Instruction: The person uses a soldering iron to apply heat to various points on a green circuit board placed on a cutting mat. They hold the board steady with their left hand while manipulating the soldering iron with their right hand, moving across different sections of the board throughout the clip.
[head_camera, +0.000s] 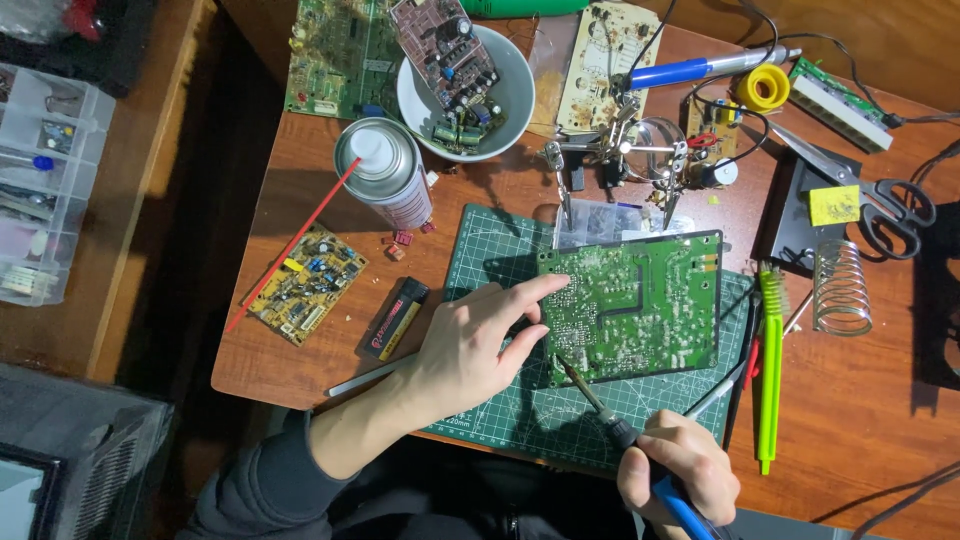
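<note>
A green circuit board lies solder side up on a green cutting mat. My left hand rests on the mat with its fingers touching the board's left edge, holding it steady. My right hand is closed around the blue handle of a soldering iron, whose tip touches the board near its lower left corner.
On the wooden table: a spray can with a red straw, a small yellow board, a white bowl of parts, a helping-hands stand, a second blue iron, scissors, a coil stand, green tweezers, a black lighter.
</note>
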